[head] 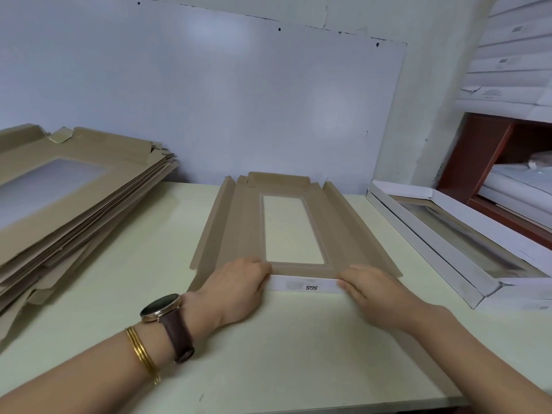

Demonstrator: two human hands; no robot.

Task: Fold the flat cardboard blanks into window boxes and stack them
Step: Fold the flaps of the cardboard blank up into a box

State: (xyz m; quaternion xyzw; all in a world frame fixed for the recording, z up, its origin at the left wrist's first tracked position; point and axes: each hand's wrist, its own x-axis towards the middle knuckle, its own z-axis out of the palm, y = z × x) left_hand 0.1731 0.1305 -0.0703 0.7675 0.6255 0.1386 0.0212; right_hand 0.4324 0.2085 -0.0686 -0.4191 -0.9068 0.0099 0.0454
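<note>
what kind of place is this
Probably a small packing or box-assembly workstation. A stack of flat blanks sits on the pale table, folded white window boxes lie opposite it, and both hands fold the blank between them.

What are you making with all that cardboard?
A person is folding a flat blank into a window box. Both hands, left hand and right hand, press the near white flap up along its crease; the long side flaps already stand up a little. A pile of unfolded blanks waits on the left of the table, and a finished white box lies on the right.
</note>
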